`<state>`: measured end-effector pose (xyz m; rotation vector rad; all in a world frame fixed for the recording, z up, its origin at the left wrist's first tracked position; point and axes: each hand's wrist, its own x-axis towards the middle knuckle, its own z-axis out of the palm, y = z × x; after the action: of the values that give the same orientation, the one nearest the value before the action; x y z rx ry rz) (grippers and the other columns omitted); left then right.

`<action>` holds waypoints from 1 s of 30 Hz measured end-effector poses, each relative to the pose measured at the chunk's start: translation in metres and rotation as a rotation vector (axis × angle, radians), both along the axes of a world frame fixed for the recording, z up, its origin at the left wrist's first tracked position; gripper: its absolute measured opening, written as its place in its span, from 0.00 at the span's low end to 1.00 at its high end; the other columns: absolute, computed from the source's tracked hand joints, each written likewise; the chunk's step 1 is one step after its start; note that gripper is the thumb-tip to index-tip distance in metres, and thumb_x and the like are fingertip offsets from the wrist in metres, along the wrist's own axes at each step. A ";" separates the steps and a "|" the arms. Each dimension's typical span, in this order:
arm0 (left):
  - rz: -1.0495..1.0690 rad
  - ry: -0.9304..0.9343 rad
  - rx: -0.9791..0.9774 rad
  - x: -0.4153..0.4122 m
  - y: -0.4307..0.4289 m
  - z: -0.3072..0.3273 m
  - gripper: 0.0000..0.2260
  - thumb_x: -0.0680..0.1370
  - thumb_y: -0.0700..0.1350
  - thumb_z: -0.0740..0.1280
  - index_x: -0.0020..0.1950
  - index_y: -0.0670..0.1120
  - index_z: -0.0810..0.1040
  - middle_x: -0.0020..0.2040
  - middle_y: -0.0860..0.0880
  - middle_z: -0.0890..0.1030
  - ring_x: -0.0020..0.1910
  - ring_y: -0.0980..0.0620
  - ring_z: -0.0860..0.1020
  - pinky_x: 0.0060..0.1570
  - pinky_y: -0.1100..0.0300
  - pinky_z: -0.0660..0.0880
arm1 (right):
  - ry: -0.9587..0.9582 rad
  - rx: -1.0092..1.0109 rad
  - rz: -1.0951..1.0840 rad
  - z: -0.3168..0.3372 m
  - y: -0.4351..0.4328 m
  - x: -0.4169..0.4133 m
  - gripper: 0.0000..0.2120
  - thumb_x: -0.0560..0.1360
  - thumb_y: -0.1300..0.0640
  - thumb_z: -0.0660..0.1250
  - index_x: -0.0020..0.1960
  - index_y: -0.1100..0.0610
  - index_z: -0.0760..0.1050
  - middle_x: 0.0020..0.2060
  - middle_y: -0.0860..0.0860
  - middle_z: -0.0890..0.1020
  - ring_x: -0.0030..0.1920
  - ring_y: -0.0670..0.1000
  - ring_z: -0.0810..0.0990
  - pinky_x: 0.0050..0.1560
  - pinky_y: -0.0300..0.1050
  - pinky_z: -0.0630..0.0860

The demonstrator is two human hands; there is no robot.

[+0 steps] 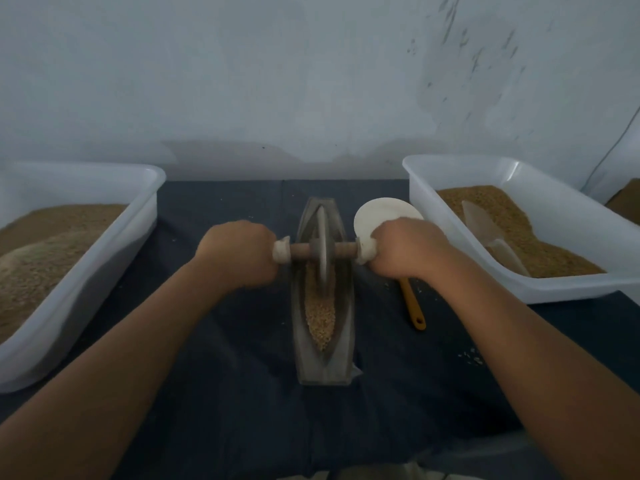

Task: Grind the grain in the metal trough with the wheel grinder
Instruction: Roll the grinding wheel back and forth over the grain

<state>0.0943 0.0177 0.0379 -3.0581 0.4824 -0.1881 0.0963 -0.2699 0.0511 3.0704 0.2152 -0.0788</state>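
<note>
At frame center, grain (320,315) fills the metal trough (323,370). The wheel grinder (322,249) stands upright in it, between both fists: left hand (239,252) and right hand (405,249) each curl tightly round an axle end. White tubs (568,289) flank them.

- I saw the metal trough (301,323) in dull grey, its grain (320,317) pale golden tan.
- The wheel grinder (322,237) had a grey disc, a brown axle and off-white grips.
- The counter (249,375) was dark navy.
- The left tub (114,258) and right tub (561,216) looked translucent white, with brown fill.
- The spatula (414,306) had a mustard handle and a cream head.
- The scoop (485,226) was cloudy and clear.
- The wall (277,81) was pale blue-grey with dark scuffs.
</note>
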 end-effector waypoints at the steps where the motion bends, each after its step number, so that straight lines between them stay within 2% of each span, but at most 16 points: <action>1: -0.038 0.025 0.008 -0.012 0.007 -0.001 0.11 0.70 0.59 0.64 0.36 0.52 0.75 0.34 0.55 0.77 0.35 0.50 0.79 0.35 0.56 0.73 | 0.096 0.034 0.012 0.002 -0.003 -0.019 0.08 0.70 0.45 0.70 0.37 0.48 0.80 0.30 0.47 0.82 0.33 0.48 0.82 0.33 0.45 0.76; 3: -0.116 0.033 0.030 -0.035 0.021 -0.004 0.12 0.67 0.61 0.61 0.35 0.53 0.74 0.31 0.55 0.75 0.32 0.52 0.78 0.32 0.59 0.70 | 0.260 0.101 0.045 0.005 -0.010 -0.054 0.10 0.66 0.41 0.69 0.37 0.47 0.79 0.30 0.45 0.82 0.31 0.44 0.81 0.31 0.43 0.75; 5: -0.143 -0.007 0.061 -0.046 0.027 -0.009 0.12 0.67 0.61 0.60 0.33 0.54 0.73 0.28 0.55 0.74 0.28 0.56 0.74 0.28 0.61 0.65 | 0.264 0.098 0.074 0.001 -0.013 -0.069 0.12 0.65 0.38 0.67 0.37 0.47 0.78 0.30 0.44 0.82 0.30 0.44 0.80 0.30 0.42 0.73; 10: 0.018 -0.078 0.038 -0.003 0.001 0.001 0.15 0.73 0.61 0.63 0.34 0.52 0.74 0.32 0.55 0.76 0.31 0.51 0.75 0.33 0.58 0.71 | -0.095 0.049 0.001 -0.014 -0.006 -0.020 0.12 0.72 0.39 0.67 0.38 0.46 0.76 0.34 0.44 0.79 0.36 0.46 0.78 0.35 0.45 0.73; 12: 0.057 -0.042 -0.003 0.020 -0.006 0.008 0.14 0.73 0.60 0.66 0.35 0.52 0.75 0.34 0.54 0.77 0.33 0.50 0.76 0.36 0.56 0.74 | -0.260 0.017 -0.046 -0.018 -0.001 0.007 0.11 0.72 0.41 0.68 0.38 0.48 0.74 0.34 0.43 0.75 0.37 0.47 0.75 0.40 0.45 0.70; 14: 0.062 0.008 -0.030 0.030 -0.008 0.011 0.13 0.73 0.59 0.67 0.36 0.51 0.75 0.36 0.53 0.78 0.35 0.48 0.77 0.38 0.55 0.75 | -0.317 0.001 -0.076 -0.017 0.004 0.020 0.09 0.72 0.44 0.69 0.38 0.48 0.76 0.34 0.44 0.74 0.38 0.50 0.75 0.42 0.47 0.70; 17: -0.003 0.085 -0.026 0.014 -0.005 0.014 0.12 0.73 0.57 0.68 0.35 0.51 0.74 0.35 0.54 0.78 0.35 0.49 0.78 0.39 0.54 0.78 | -0.158 0.029 -0.046 -0.012 0.001 0.008 0.09 0.76 0.45 0.70 0.45 0.50 0.80 0.40 0.45 0.80 0.42 0.48 0.77 0.47 0.47 0.73; 19: -0.076 0.137 0.023 -0.007 0.003 0.014 0.10 0.71 0.55 0.67 0.35 0.51 0.75 0.33 0.54 0.78 0.33 0.54 0.77 0.35 0.57 0.76 | 0.102 0.098 -0.008 -0.006 -0.007 -0.019 0.08 0.74 0.45 0.71 0.42 0.49 0.81 0.39 0.46 0.83 0.39 0.47 0.81 0.43 0.47 0.79; 21: -0.146 0.121 0.074 -0.028 0.012 0.012 0.09 0.68 0.57 0.65 0.35 0.52 0.76 0.31 0.55 0.77 0.31 0.57 0.75 0.31 0.60 0.71 | 0.319 0.177 0.024 -0.002 -0.011 -0.049 0.08 0.70 0.44 0.72 0.41 0.48 0.81 0.35 0.48 0.84 0.35 0.46 0.82 0.36 0.46 0.80; 23: -0.183 0.065 0.095 -0.040 0.017 0.009 0.10 0.67 0.58 0.63 0.35 0.54 0.75 0.30 0.55 0.77 0.30 0.57 0.75 0.30 0.60 0.69 | 0.368 0.254 0.036 -0.002 -0.015 -0.067 0.12 0.66 0.42 0.71 0.42 0.50 0.80 0.33 0.48 0.84 0.32 0.46 0.83 0.33 0.45 0.78; 25: -0.158 0.011 0.113 -0.035 0.014 0.006 0.11 0.69 0.59 0.62 0.35 0.54 0.75 0.31 0.55 0.76 0.30 0.55 0.74 0.31 0.60 0.68 | 0.272 0.219 0.039 -0.007 -0.015 -0.063 0.14 0.66 0.39 0.70 0.41 0.49 0.79 0.33 0.48 0.83 0.33 0.46 0.82 0.33 0.46 0.79; 27: -0.074 -0.030 0.093 -0.016 0.005 0.007 0.14 0.74 0.60 0.62 0.35 0.53 0.75 0.32 0.55 0.77 0.31 0.54 0.75 0.33 0.58 0.72 | 0.067 0.141 0.012 -0.014 -0.012 -0.042 0.13 0.68 0.37 0.68 0.39 0.47 0.79 0.33 0.46 0.81 0.34 0.46 0.81 0.34 0.47 0.78; 30: 0.051 -0.092 0.035 0.018 -0.008 0.008 0.17 0.77 0.61 0.63 0.35 0.52 0.76 0.33 0.54 0.78 0.32 0.50 0.77 0.36 0.55 0.77 | -0.254 0.062 -0.041 -0.024 -0.005 0.002 0.13 0.71 0.38 0.67 0.38 0.47 0.76 0.33 0.44 0.76 0.35 0.47 0.75 0.36 0.45 0.70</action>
<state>0.1124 0.0098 0.0462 -3.0072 0.3981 -0.3131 0.0984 -0.2749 0.0276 3.1051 0.1427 0.3205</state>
